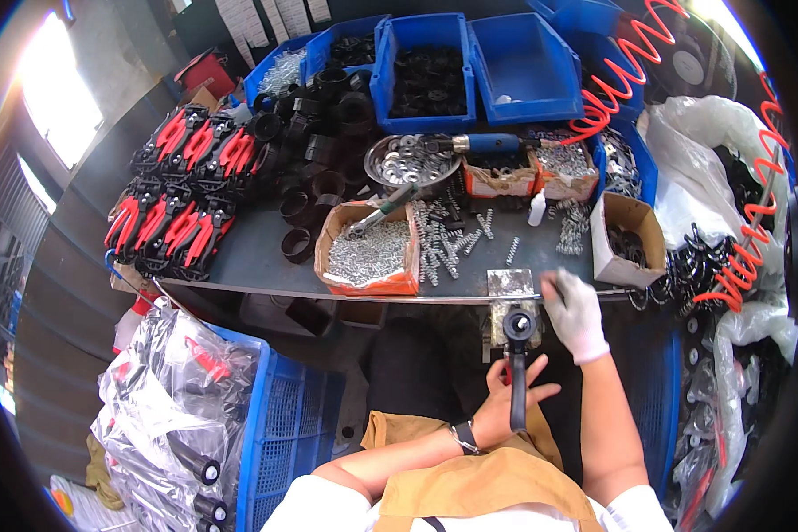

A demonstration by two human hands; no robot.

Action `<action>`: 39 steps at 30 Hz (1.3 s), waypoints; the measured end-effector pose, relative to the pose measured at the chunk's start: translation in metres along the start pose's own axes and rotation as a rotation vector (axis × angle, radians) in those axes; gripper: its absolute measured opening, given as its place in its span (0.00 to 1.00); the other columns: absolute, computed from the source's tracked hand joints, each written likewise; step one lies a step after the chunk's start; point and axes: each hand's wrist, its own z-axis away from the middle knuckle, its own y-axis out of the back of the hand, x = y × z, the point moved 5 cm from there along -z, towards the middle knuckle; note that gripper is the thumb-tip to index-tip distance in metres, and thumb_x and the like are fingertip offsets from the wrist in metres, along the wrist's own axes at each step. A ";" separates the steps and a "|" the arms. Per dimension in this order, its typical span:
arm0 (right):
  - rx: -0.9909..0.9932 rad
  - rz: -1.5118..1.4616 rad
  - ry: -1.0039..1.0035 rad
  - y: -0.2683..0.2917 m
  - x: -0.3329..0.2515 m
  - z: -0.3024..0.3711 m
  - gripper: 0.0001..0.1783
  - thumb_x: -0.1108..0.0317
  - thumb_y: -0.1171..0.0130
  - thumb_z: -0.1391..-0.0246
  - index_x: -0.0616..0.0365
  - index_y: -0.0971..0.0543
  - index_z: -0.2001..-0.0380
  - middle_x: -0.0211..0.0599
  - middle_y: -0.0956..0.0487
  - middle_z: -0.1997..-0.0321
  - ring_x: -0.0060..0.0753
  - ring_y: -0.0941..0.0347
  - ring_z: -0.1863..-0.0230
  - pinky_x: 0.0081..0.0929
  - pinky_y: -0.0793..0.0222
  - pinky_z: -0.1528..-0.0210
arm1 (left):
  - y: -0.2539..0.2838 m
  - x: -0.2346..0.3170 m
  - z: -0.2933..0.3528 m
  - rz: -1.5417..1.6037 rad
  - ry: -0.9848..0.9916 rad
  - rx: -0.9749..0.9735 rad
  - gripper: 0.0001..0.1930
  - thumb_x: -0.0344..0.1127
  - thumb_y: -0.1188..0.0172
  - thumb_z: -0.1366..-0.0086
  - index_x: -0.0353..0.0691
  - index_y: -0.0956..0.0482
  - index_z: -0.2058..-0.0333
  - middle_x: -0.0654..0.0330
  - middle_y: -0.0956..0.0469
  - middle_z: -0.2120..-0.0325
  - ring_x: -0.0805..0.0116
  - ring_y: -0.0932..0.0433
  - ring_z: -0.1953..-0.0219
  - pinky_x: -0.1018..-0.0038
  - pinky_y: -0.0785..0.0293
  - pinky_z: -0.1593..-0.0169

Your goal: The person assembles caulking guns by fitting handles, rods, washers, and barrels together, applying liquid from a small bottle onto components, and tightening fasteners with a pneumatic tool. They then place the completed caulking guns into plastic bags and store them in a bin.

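Observation:
A black-handled tool (519,381) with a round head and a pale centre rests over a metal fixture (510,284) at the bench's front edge. My left hand (496,403) is bare and cradles the handle from beneath, thumb on one side and partly spread fingers on the other. A bit of red shows by its thumb. My right hand (576,319), in a white glove, is just right of the fixture. Its fingers are curled together, and whatever they hold is too small to make out. Loose springs (443,244) lie on the bench beyond.
An orange-edged box of small metal parts (368,253) stands left of the springs. Red-and-black tools (182,191) are stacked far left. Blue bins (426,111) line the back, and a red coiled hose (625,75) hangs right. A blue crate (279,434) stands below left.

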 end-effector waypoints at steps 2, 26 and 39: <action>-0.091 0.064 0.030 -0.024 -0.008 -0.053 0.08 0.66 0.43 0.43 0.61 0.22 0.66 0.50 0.21 0.67 0.56 0.23 0.63 0.45 0.29 0.57 | -0.002 -0.001 0.003 -0.042 -0.048 0.002 0.27 0.24 0.43 0.45 0.51 0.25 0.45 0.51 0.42 0.32 0.59 0.34 0.37 0.47 0.56 0.33; -0.029 -0.079 0.316 -0.017 -0.055 -0.062 0.30 0.86 0.44 0.55 0.58 0.27 0.45 0.40 0.23 0.66 0.42 0.27 0.72 0.36 0.29 0.70 | 0.370 -0.197 0.021 -0.715 0.638 0.731 0.13 0.37 0.31 0.45 0.31 0.17 0.68 0.51 0.19 0.68 0.54 0.20 0.60 0.66 0.26 0.55; 0.324 -0.026 -0.263 0.095 0.009 -0.012 0.08 0.73 0.43 0.44 0.64 0.21 0.62 0.46 0.20 0.66 0.47 0.24 0.67 0.35 0.28 0.62 | 0.148 -0.040 -0.001 0.871 0.217 0.676 0.26 0.40 0.48 0.28 0.50 0.44 0.35 0.53 0.37 0.38 0.54 0.35 0.37 0.43 0.29 0.42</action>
